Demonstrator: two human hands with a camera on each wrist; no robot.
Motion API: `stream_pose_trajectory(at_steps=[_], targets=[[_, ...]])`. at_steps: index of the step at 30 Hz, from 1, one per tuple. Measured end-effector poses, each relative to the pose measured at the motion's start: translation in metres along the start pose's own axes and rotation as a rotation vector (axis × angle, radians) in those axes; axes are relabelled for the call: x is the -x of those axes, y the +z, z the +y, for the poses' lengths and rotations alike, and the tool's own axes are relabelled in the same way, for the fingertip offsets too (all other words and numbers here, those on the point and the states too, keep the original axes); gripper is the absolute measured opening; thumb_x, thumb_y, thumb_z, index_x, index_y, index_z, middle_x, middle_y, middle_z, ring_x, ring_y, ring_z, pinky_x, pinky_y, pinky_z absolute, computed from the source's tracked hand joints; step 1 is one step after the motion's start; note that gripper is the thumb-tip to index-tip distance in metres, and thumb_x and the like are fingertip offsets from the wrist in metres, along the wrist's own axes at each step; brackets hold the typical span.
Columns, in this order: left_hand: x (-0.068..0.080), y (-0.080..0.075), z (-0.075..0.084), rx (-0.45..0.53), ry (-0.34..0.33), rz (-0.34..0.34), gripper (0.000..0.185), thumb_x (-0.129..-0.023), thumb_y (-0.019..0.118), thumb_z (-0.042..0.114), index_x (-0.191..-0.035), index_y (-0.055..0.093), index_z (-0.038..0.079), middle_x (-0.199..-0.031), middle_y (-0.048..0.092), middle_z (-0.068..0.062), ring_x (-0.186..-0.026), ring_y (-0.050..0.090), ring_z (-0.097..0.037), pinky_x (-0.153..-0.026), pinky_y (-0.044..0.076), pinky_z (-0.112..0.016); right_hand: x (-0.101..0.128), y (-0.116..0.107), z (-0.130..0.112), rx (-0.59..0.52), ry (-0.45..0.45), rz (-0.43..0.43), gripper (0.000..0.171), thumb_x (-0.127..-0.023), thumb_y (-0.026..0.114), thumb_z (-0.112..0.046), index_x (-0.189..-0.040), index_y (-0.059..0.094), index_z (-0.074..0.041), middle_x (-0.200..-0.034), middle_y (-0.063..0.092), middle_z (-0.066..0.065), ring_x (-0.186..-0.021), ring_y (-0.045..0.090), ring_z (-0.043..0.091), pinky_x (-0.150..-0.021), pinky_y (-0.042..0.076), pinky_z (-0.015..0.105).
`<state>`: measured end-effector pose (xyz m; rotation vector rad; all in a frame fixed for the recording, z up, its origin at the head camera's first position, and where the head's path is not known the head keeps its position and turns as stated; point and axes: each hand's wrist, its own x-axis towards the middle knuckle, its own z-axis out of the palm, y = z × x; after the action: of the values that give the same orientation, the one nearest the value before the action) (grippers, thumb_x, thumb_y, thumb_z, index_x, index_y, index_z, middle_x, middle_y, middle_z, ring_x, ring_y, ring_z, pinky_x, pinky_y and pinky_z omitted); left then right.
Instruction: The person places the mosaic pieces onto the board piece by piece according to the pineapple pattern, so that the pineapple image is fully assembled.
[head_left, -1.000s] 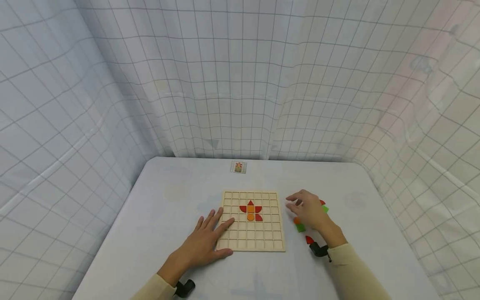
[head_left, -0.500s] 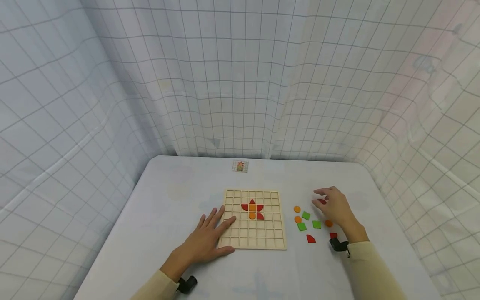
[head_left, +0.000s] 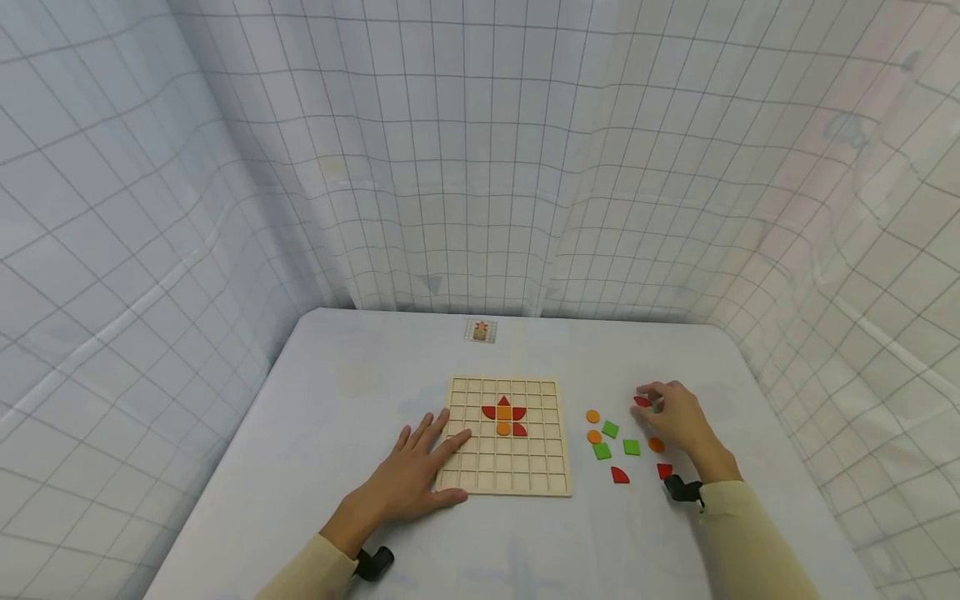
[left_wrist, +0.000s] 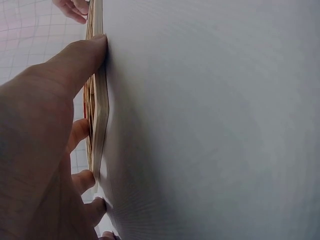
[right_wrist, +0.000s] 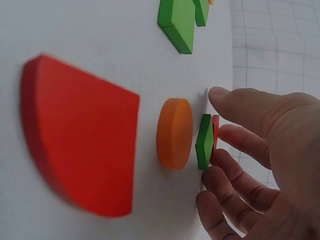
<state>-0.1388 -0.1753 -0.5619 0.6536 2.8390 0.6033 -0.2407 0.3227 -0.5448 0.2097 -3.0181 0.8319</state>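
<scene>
So far we have 5 pieces set in the board. Our left hand lies flat, steadying its corner; our right hand pinches a red piece off the desk. 8 loose pieces wait alongside.

One grid board, two hands, one card

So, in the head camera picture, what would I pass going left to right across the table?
Left hand → wooden grid board → orange discs → green squares → right hand, pinching a red piece.
</scene>
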Motion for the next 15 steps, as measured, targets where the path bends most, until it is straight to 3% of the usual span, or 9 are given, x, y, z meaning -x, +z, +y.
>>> stream_pose_trajectory(at_steps=[15], targets=[[-0.0013, 0.0004, 0.0006, -0.004, -0.009, -0.007, 0.094, -0.103, 0.078, 0.071, -0.182, 0.043, 0.032, -0.196, 0.019, -0.02, -0.182, 0.019, -0.052, -0.141, 0.021, -0.082, -0.0024, 0.0034, 0.0032, -0.064, 0.042, -0.008, 0.029, -0.106, 0.087, -0.015, -0.129, 0.081, 0.002, -0.117, 0.074, 0.022, -0.103, 0.071, 0.034, -0.083, 0.06, 0.034]])
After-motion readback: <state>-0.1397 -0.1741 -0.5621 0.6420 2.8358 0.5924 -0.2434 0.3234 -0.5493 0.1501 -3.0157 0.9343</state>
